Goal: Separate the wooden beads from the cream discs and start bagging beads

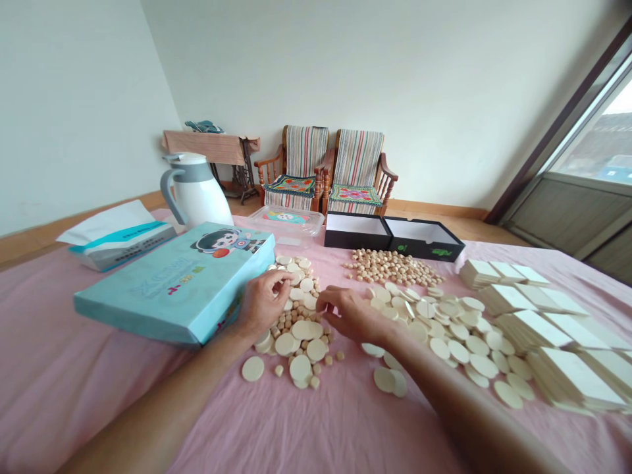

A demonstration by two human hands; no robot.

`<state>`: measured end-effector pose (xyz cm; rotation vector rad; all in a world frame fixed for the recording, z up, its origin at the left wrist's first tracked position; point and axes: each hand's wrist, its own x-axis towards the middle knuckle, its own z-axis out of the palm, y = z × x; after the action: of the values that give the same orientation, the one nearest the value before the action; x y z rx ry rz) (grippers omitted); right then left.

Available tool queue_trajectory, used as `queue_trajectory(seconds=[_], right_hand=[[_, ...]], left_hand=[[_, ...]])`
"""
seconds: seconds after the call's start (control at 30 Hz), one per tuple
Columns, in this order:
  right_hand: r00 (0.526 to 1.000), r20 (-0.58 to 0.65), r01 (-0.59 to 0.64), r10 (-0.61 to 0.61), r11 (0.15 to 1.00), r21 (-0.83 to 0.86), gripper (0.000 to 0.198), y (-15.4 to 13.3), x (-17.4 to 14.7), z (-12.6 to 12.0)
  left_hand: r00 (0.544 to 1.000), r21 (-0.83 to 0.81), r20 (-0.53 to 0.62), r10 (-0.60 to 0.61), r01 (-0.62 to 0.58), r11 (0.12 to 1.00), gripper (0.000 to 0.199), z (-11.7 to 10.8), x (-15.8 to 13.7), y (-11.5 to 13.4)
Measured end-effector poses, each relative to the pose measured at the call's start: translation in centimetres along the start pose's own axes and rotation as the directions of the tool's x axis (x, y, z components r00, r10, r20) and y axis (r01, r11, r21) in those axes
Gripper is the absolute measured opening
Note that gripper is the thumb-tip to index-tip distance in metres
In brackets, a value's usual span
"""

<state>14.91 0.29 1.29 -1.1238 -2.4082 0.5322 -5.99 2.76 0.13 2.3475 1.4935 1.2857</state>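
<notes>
Discs (pixel 437 329) flank the right hand (pixel 351 312), a blue box (pixel 172 286) the left hand (pixel 261 303); both half-curled, any hold unclear.

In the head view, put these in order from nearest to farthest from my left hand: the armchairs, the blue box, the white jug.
1. Blue box: just left of your left hand.
2. White jug: behind the box.
3. Armchairs: farthest back, ahead.

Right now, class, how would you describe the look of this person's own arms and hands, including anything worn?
The left hand and right hand are gloveless. Left forearm and right forearm are bare; no sleeves or watch show.
</notes>
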Motion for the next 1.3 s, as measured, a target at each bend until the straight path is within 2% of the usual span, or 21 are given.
queue_trajectory(seconds=[0.1,0.37,0.5,0.6,0.7,0.77,0.83,0.93,1.0,1.07,1.13,1.3], right_hand=[[0.999,0.034,0.006,-0.007,1.000,0.015,0.016,-0.5,0.0,0.7],[0.998,0.000,-0.056,0.056,0.998,-0.007,0.017,-0.5,0.1,1.1],[0.985,-0.111,-0.139,0.129,0.986,-0.088,0.022,0.6,0.2,0.3],[0.938,-0.279,-0.259,0.205,0.950,-0.173,0.023,2.8,0.1,-0.9],[0.844,-0.459,-0.403,0.278,0.893,-0.200,0.029,4.9,-0.1,-2.1],[0.808,-0.514,-0.436,0.287,0.879,-0.193,0.030,5.6,-0.2,-2.5],[0.837,-0.479,-0.386,0.265,0.906,-0.172,0.026,5.5,-0.2,-2.4],[0.928,-0.324,-0.231,0.185,0.967,-0.110,0.020,4.1,0.1,-1.5],[0.969,-0.209,-0.150,0.130,0.985,-0.085,0.019,2.7,0.2,-0.7],[0.986,-0.125,-0.125,0.113,0.988,-0.094,0.017,1.4,0.2,0.2],[0.988,-0.092,-0.136,0.124,0.980,-0.143,0.013,0.6,0.2,0.8],[0.982,-0.124,-0.168,0.141,0.957,-0.237,0.011,0.4,0.3,1.9]], left_hand=[[1.000,-0.005,-0.007,0.008,-0.008,1.000,0.018,-0.1,0.0,0.1],[1.000,-0.006,0.004,0.007,-0.007,1.000,0.018,0.0,0.0,0.0],[1.000,-0.003,0.003,0.005,-0.005,1.000,0.018,0.0,0.0,0.0],[1.000,-0.016,0.001,0.006,-0.006,1.000,0.019,0.0,0.0,0.0],[1.000,-0.030,0.006,-0.002,0.002,1.000,0.019,0.0,0.0,0.1],[1.000,-0.032,0.007,-0.005,0.005,0.999,0.019,0.0,0.0,0.1],[1.000,-0.029,0.007,-0.005,0.005,1.000,0.019,0.0,0.0,0.1],[1.000,-0.021,0.007,-0.007,0.008,1.000,0.019,0.0,0.0,0.1],[1.000,-0.012,0.005,-0.006,0.006,1.000,0.018,0.0,0.0,0.1],[1.000,-0.007,0.000,-0.002,0.002,1.000,0.018,0.0,0.0,0.1],[1.000,-0.011,0.001,0.000,0.000,1.000,0.018,0.0,0.0,0.1],[1.000,-0.019,0.007,-0.005,0.005,1.000,0.017,0.0,0.0,0.3]])
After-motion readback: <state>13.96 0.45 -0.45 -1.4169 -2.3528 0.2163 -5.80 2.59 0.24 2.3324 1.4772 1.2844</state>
